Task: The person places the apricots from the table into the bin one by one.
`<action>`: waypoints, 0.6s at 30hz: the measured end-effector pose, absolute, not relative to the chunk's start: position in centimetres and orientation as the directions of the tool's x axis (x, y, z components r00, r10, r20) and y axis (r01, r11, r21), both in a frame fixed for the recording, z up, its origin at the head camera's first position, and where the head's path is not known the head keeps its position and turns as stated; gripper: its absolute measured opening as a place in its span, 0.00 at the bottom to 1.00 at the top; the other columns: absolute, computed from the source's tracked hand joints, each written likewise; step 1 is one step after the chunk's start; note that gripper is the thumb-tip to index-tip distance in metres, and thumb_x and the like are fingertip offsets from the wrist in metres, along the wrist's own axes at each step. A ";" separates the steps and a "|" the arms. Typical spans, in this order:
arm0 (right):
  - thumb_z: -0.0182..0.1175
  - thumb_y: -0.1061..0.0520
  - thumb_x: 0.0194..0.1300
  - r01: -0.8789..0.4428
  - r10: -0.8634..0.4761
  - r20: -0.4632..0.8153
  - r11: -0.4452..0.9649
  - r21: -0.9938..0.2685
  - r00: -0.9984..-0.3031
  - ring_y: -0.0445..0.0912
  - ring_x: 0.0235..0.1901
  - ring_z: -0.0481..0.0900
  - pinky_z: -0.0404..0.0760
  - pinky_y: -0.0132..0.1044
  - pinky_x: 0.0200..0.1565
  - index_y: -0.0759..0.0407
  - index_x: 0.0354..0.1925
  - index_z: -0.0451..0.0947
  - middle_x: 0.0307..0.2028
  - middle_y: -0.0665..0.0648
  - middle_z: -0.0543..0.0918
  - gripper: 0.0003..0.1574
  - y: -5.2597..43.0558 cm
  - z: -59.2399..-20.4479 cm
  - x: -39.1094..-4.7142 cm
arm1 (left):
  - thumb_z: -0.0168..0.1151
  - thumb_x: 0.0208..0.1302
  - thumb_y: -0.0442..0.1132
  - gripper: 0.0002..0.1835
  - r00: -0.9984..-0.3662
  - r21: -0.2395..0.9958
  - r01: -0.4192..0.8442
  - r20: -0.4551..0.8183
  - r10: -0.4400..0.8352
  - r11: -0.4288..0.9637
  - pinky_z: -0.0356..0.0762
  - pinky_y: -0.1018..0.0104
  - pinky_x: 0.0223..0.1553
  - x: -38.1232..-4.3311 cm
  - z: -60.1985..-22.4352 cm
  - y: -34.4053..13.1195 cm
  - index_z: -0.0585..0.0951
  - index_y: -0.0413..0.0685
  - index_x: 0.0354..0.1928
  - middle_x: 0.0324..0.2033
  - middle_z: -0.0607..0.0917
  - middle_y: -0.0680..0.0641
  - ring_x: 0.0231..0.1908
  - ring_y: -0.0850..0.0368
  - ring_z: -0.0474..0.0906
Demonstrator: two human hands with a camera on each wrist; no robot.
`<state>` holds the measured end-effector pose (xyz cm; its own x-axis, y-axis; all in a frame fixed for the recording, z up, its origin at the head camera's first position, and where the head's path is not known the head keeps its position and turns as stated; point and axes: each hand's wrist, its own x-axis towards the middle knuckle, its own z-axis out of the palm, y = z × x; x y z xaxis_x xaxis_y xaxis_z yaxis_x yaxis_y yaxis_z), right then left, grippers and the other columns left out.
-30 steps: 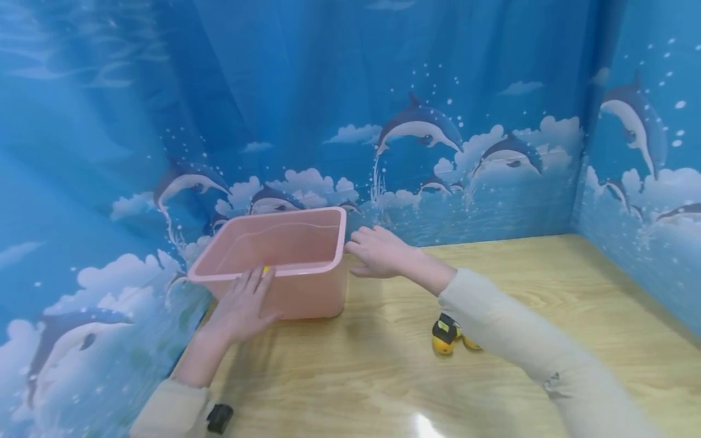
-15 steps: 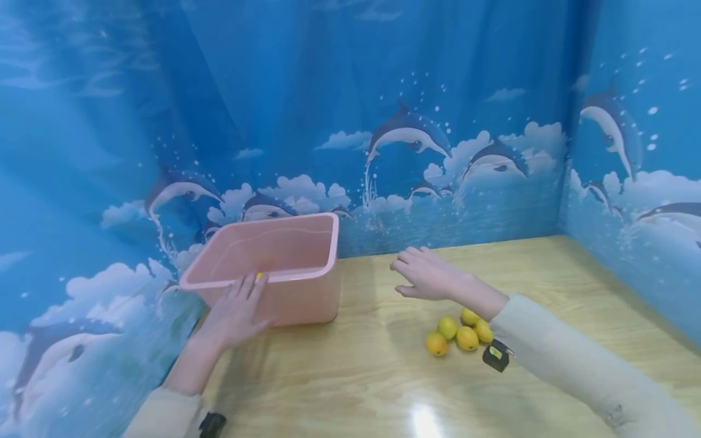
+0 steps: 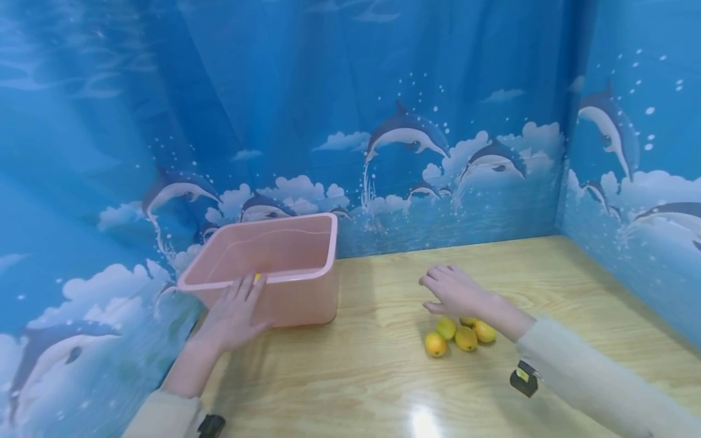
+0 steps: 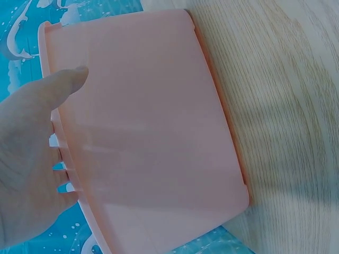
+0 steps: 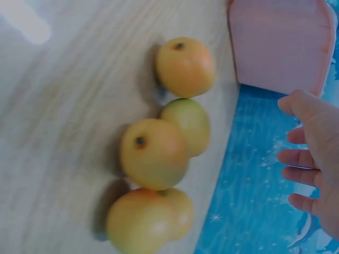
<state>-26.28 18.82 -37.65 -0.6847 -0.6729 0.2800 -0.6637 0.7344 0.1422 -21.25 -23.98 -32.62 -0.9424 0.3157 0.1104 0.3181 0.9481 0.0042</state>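
My left hand [image 3: 232,313] holds the near rim of a pink plastic bin [image 3: 306,298]. In the left wrist view its fingers go over the rim, while the thumb [image 4: 71,82] lies along the outer wall. A bit of yellow [image 3: 257,277] shows inside the bin just beyond the fingertips; the rest of the bin's floor is hidden. My right hand [image 3: 451,291] is held above the table with nothing in it, fingers loosely bent. Just below it lie several round yellow-orange fruits [image 3: 465,339], bunched together, one of them greener [image 5: 188,127]. Dark stem dimples show on two.
The bin stands at the left on a light wood-grain table [image 3: 372,377]. Blue curtains [image 3: 306,109] printed with dolphins rise behind and along both sides. Small black devices [image 3: 524,378] are strapped at the wrists.
My right hand has moved from beside the bin's right wall, rightward and nearer, to above the fruits, uncovering them. My left hand keeps its place at the rim. The head view has shifted slightly.
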 end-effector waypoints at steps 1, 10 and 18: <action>0.64 0.45 0.56 -0.660 -0.670 0.274 0.738 0.139 -0.690 0.53 0.45 0.75 0.74 0.51 0.46 0.61 0.48 0.76 0.42 0.57 0.78 0.27 19.0 -37.9 -26.2 | 0.58 0.60 0.57 0.48 -0.942 0.004 0.318 0.111 0.316 0.948 0.43 0.41 0.65 -21.3 -32.6 -24.0 0.47 0.40 0.71 0.69 0.45 0.32 0.68 0.34 0.40; 0.65 0.46 0.55 -0.645 -0.647 0.225 0.759 0.089 -0.729 0.52 0.43 0.74 0.74 0.51 0.45 0.62 0.48 0.76 0.41 0.57 0.78 0.27 20.5 -39.2 -25.1 | 0.59 0.60 0.57 0.48 -0.944 0.012 0.314 0.115 0.310 0.949 0.44 0.40 0.65 -21.3 -32.7 -24.0 0.47 0.40 0.71 0.69 0.45 0.32 0.68 0.34 0.40; 0.66 0.46 0.53 -0.636 -0.637 0.172 0.769 0.068 -0.752 0.51 0.43 0.74 0.74 0.50 0.45 0.61 0.47 0.77 0.41 0.56 0.78 0.28 21.2 -40.1 -24.5 | 0.58 0.60 0.57 0.48 -0.948 0.024 0.303 0.108 0.299 0.953 0.43 0.40 0.65 -21.2 -32.6 -23.9 0.46 0.41 0.72 0.70 0.45 0.33 0.68 0.34 0.39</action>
